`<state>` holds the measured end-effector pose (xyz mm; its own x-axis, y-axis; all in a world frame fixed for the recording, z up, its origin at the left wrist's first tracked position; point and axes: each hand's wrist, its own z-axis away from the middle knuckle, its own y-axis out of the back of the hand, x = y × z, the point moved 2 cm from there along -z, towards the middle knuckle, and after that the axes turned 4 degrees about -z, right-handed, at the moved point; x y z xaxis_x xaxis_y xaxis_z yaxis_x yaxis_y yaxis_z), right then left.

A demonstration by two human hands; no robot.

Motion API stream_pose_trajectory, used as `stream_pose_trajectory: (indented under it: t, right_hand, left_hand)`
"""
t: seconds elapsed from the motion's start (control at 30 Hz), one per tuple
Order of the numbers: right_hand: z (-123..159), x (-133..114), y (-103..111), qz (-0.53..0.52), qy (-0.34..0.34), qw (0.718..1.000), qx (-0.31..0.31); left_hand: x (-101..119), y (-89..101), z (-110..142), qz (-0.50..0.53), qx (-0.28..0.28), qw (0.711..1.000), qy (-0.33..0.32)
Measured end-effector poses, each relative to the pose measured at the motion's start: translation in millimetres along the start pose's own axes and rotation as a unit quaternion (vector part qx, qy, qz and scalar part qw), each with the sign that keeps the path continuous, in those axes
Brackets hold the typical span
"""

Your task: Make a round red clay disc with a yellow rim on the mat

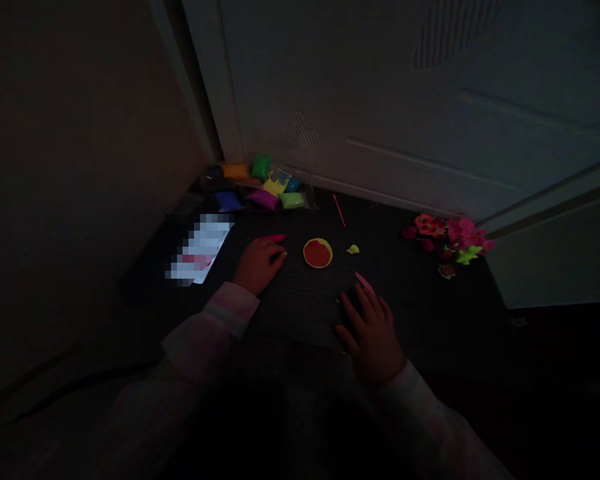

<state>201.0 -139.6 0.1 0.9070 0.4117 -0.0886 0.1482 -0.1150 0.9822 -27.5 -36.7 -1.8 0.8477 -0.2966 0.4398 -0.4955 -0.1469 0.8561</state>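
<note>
Near the middle of the dark table lies a round disc of orange-red clay (317, 254) with a yellow rim. To its left, my left hand (260, 265) rests with its fingers curled together. A small pale speck shows at its fingertips; whether it is clay or a nail is unclear. Just beyond that hand lies a pink modelling tool (276, 238). My right hand (373, 337) is palm down, fingers spread, on the near right part of the table. Another pink modelling tool (365, 283) lies at its fingertips. A small yellow clay lump (353, 249) sits right of the disc.
Several bags of coloured clay (263, 198) lie at the back left. A lit phone or tablet screen (213, 250), partly blurred, is at the left. A thin pink stick (339, 211) lies behind the disc. Clay flowers (463, 237) stand at the right. A white panel (360, 100) rises behind.
</note>
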Motion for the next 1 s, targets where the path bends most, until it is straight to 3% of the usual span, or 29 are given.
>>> stream_pose_trajectory:
  t: [0.3,1.0]
  right_hand:
    - [1.1,5.6,4.8,-0.033,0.01,0.999,0.021]
    - [-2.2,6.4,6.0,0.001,0.024,1.0,0.003]
  left_hand:
    - [-0.5,-0.7,0.5,0.004,-0.001,1.0,0.006]
    - [-0.5,0.5,0.2,0.0,0.002,1.0,0.0]
